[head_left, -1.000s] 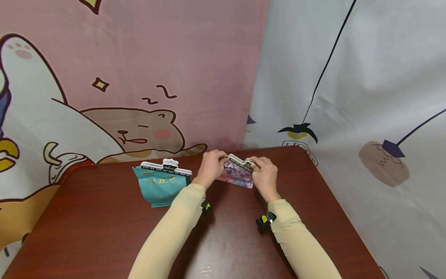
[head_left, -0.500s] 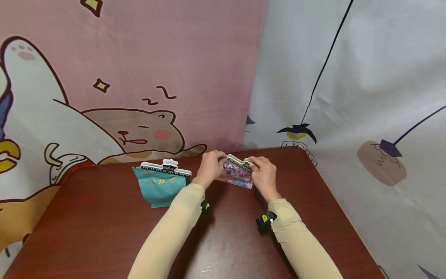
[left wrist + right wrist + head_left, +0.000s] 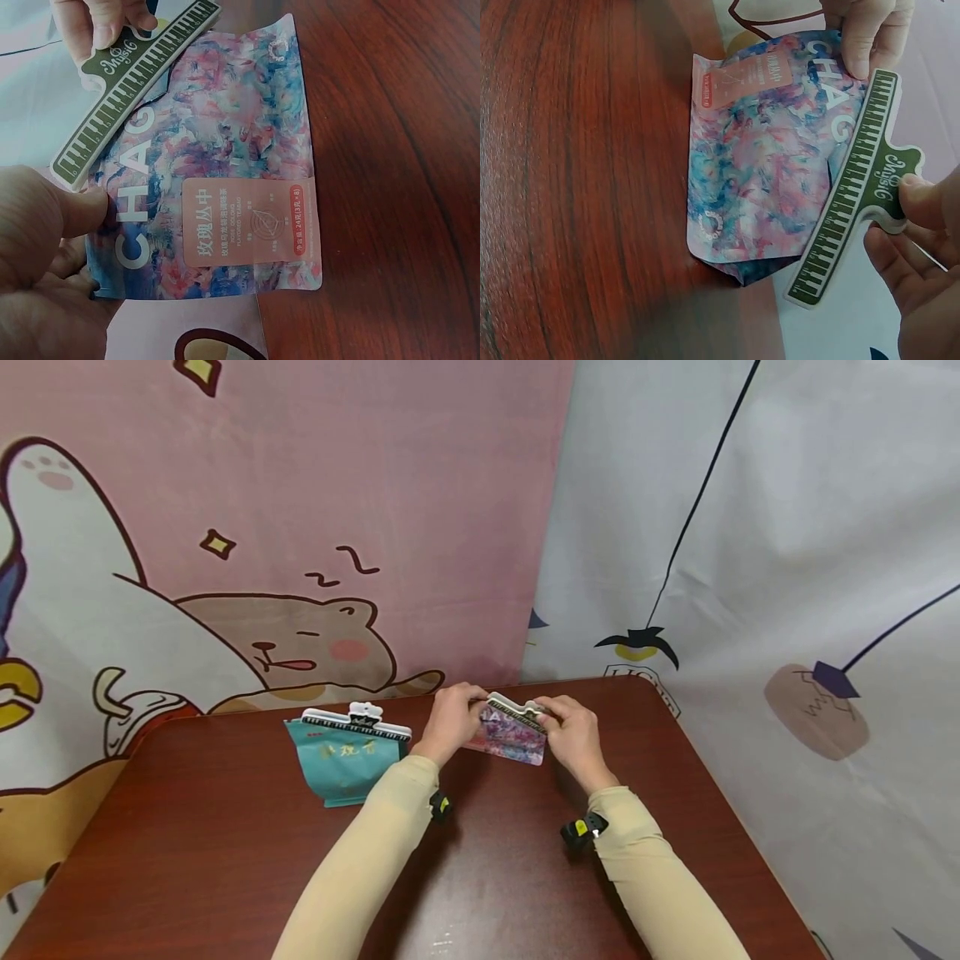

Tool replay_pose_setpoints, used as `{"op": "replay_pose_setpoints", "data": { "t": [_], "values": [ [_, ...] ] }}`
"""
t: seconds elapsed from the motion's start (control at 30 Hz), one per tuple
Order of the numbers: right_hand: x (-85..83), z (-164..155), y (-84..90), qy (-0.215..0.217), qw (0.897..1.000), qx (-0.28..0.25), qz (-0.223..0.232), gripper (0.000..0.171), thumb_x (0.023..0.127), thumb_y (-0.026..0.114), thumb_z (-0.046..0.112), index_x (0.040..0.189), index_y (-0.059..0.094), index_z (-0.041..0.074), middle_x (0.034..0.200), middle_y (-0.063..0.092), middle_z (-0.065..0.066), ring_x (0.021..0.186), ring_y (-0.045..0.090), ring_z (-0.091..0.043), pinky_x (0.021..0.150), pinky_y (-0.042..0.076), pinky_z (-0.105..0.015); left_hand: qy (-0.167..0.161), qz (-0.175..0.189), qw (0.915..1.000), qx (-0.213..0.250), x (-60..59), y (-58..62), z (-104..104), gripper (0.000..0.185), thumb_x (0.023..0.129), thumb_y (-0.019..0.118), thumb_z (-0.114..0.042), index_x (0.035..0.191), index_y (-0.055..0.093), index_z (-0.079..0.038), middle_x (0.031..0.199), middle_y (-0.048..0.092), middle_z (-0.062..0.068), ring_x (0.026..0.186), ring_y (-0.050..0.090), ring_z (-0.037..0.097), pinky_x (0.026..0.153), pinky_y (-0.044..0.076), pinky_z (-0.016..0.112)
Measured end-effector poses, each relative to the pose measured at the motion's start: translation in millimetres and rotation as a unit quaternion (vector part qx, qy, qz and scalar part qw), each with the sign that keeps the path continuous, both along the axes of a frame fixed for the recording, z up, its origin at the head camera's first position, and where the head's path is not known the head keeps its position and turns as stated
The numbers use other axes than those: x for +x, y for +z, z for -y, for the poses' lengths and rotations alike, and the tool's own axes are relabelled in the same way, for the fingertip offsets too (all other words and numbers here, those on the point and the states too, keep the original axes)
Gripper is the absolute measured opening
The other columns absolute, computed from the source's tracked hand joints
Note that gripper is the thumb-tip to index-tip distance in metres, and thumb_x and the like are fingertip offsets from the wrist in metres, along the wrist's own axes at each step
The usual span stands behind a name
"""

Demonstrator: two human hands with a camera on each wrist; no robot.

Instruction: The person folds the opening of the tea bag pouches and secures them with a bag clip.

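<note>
Head view shows a dark red wooden table [image 3: 225,860] set against cartoon-printed backdrops, one pink [image 3: 300,485] and one pale grey [image 3: 750,527]. Taking the table as the landmark, a teal pouch [image 3: 345,760] lies near its far edge toward the left, its top closed by a white clip printed like a keyboard [image 3: 358,720]. At the middle of the far edge lies a pink-and-blue marbled pouch [image 3: 225,172], flat on the wood, with a salmon label [image 3: 247,225] on its front and large white letters along its top. A green clip printed with piano keys [image 3: 851,195] sits along that top edge, though whether it actually grips the foil cannot be told from either wrist view. The left hand [image 3: 450,720] pinches the pouch's top corner, thumb pressed on the white lettering. The right hand [image 3: 573,735] pinches the clip's curved white handle between thumb and curled fingers. Both forearms wear beige sleeves [image 3: 360,868].
</note>
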State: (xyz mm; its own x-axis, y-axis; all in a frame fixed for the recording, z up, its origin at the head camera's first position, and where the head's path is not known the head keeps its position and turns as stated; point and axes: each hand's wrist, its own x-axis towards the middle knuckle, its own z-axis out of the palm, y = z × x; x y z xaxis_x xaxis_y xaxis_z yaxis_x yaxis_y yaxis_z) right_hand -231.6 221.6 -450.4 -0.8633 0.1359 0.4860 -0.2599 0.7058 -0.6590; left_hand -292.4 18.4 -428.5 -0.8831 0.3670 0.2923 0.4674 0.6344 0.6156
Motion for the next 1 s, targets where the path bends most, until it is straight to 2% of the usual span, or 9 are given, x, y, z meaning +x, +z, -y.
{"op": "replay_pose_setpoints", "data": {
  "t": [0.2,0.5,0.8,1.0],
  "values": [
    [-0.3,-3,3.6,0.021,1.0,-0.001,0.018,0.023,0.091,0.075,-0.003,0.114,0.078,0.0,0.105,0.074,-0.013,0.086,0.067,-0.026,0.073,0.051,-0.038,0.001,-0.013,0.9999,-0.001,-0.7,0.3,1,0.015,0.099,0.07,-0.008,0.111,0.079,-0.005,0.105,0.073,0.009,0.096,0.07,0.025,0.083,0.058,0.037],
    [-1.7,-11,8.0,0.046,0.998,0.009,0.037,0.024,0.091,0.074,-0.003,0.115,0.077,-0.001,0.109,0.074,-0.015,0.094,0.069,-0.029,0.08,0.054,-0.045,-0.006,-0.028,0.9996,-0.004,1.7,2.2,-1,0.018,0.097,0.072,-0.009,0.114,0.076,-0.004,0.11,0.07,0.011,0.102,0.067,0.027,0.09,0.056,0.041],
    [-0.2,-21,10.3,0.052,0.997,0.038,0.054,0.029,0.092,0.075,0.0,0.121,0.074,-0.001,0.117,0.072,-0.018,0.108,0.069,-0.036,0.092,0.054,-0.053,-0.034,-0.029,0.9975,-0.055,5.6,5.8,-2,0.034,0.098,0.072,-0.016,0.13,0.069,-0.005,0.13,0.064,0.013,0.123,0.06,0.03,0.105,0.05,0.044],
    [4.3,-27,13.7,0.061,0.995,0.052,0.067,0.033,0.094,0.073,0.003,0.127,0.071,-0.001,0.125,0.069,-0.02,0.116,0.066,-0.039,0.097,0.052,-0.056,-0.052,-0.056,0.9937,-0.082,10.5,10.3,-1,0.04,0.097,0.074,-0.018,0.134,0.066,-0.004,0.133,0.063,0.015,0.124,0.059,0.032,0.108,0.047,0.045]
  ]
}}
